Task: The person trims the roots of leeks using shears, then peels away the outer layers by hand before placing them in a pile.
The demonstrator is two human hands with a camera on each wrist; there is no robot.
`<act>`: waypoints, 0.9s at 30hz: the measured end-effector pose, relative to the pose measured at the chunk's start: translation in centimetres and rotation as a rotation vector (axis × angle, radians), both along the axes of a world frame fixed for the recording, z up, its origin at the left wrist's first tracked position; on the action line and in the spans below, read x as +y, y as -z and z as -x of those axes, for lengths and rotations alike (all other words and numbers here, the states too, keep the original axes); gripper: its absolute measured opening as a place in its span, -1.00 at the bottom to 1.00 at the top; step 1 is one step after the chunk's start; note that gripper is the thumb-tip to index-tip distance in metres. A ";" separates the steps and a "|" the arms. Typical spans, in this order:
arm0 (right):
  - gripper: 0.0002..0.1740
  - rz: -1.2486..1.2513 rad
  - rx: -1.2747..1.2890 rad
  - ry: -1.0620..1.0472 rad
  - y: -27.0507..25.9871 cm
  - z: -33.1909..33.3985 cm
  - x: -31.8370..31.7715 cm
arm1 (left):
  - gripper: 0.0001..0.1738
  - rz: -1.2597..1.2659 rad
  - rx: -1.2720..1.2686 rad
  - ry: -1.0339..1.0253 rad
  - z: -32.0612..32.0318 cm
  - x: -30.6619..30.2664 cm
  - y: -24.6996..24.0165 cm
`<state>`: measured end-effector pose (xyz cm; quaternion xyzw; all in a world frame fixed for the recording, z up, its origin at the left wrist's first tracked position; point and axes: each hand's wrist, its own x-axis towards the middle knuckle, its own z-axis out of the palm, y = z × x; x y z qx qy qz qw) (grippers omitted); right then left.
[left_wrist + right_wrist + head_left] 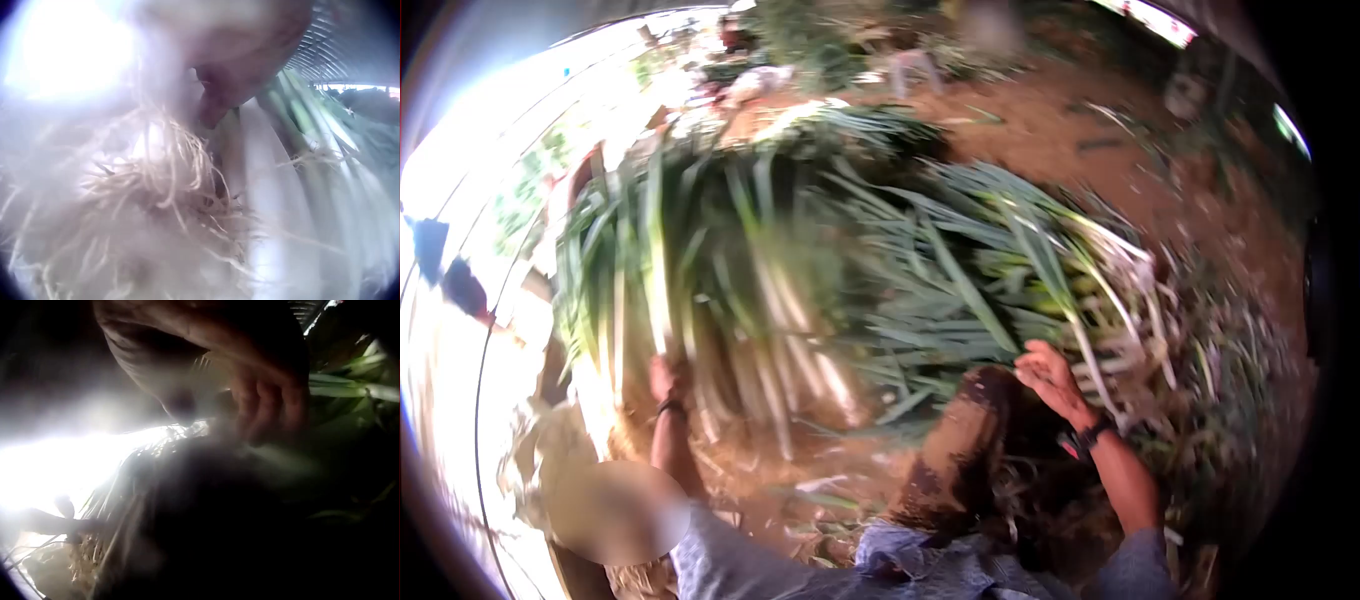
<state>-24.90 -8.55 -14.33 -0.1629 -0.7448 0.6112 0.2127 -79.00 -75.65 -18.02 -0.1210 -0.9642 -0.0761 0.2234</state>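
My left hand (668,378) grips a leek (659,290) low on its white stalk, at the left end of a thick row of leeks (785,330). In the left wrist view the thumb of that hand (231,69) points down beside pale stalks, and stringy roots (175,156) fill the space below it. Over the knee, my right hand (1050,375) hovers with loosely bent fingers and nothing held. Nearest to it lie the loose green leaves of another leek pile (960,280). The right wrist view shows these bent fingers (269,406) against dark surroundings.
A muddy trouser leg (950,450) stands between the two piles. Roots and leaf scraps (1230,400) litter the right side. Behind the piles is bare brown soil (1040,120) with a small stool (915,72). A blurred round patch (615,515) covers something at lower left.
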 end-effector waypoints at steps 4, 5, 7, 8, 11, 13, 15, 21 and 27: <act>-0.58 0.022 -0.231 0.148 3.4 -4.2 4.2 | -0.28 -0.003 0.134 -0.174 -6.9 10.0 -6.7; -0.65 -0.002 -0.236 0.160 4.2 -5.5 5.6 | -0.29 0.032 0.266 -0.174 -6.0 11.5 -6.5; -0.79 0.094 -0.229 0.299 6.6 -8.1 8.2 | -0.38 -0.036 0.328 0.122 -8.5 16.4 -7.4; -0.81 -0.003 -0.265 0.360 7.4 -9.2 9.6 | -0.41 -0.399 0.114 0.315 -9.2 19.3 -6.4; -0.77 -0.310 -0.280 0.580 11.7 -11.6 13.6 | -0.55 -0.975 -0.560 0.610 -17.0 31.7 -9.2; -0.66 -0.374 -0.493 0.627 7.8 -11.7 13.2 | -0.62 -1.104 -0.766 0.794 -23.4 40.9 -10.8; -0.58 -0.415 -0.614 0.615 8.8 -10.9 14.3 | -0.71 -1.217 -1.038 0.766 -28.9 49.0 -11.5; -0.61 -0.213 -0.628 0.390 2.5 -5.5 11.8 | -0.50 -1.200 -1.726 1.014 -40.4 64.7 -5.0; -0.59 -0.525 -0.138 0.134 0.1 -3.6 9.4 | -0.53 -1.195 -1.957 0.786 -44.6 70.1 -3.3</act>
